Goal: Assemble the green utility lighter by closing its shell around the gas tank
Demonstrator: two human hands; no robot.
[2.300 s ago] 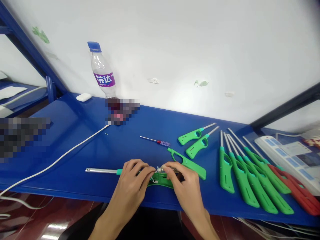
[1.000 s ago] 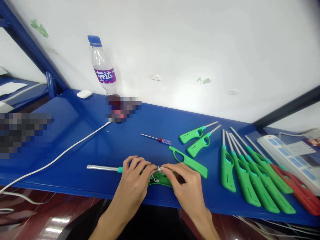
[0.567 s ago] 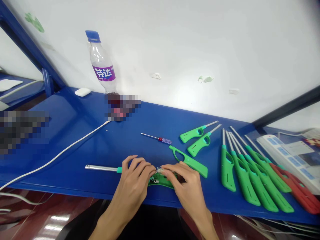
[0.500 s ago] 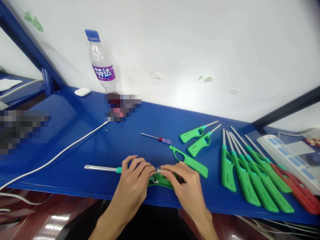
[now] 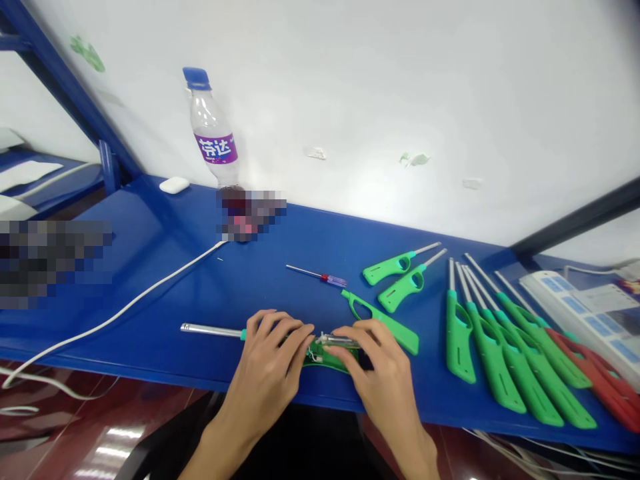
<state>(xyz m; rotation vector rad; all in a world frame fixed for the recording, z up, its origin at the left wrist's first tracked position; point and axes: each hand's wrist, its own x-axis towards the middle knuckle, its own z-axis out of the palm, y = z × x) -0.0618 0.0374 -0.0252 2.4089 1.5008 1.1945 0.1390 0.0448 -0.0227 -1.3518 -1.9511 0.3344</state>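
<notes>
The opened green lighter (image 5: pixel 329 361) lies under the left hand (image 5: pixel 271 355) and right hand (image 5: pixel 384 373) on the blue table (image 5: pixel 250 267), near side, barrel (image 5: pixel 213 330) pointing left. The right pinches a shiny tube (image 5: pixel 338 341) over it; whether the left grips, I cannot tell.

Workshop, blue bench (image 5: pixel 260 280), screwdriver (image 5: pixel 330 279), opened lighter (image 5: pixel 334 361)

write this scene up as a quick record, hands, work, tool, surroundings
left hand: over the opened green lighter
right hand: pinching a clear cylinder
loose casing: green, just beyond the right hand
tool: screwdriver with purple handle, on the blue table
right side: row of green lighters, red beside them
back: blue-capped bottle
</notes>
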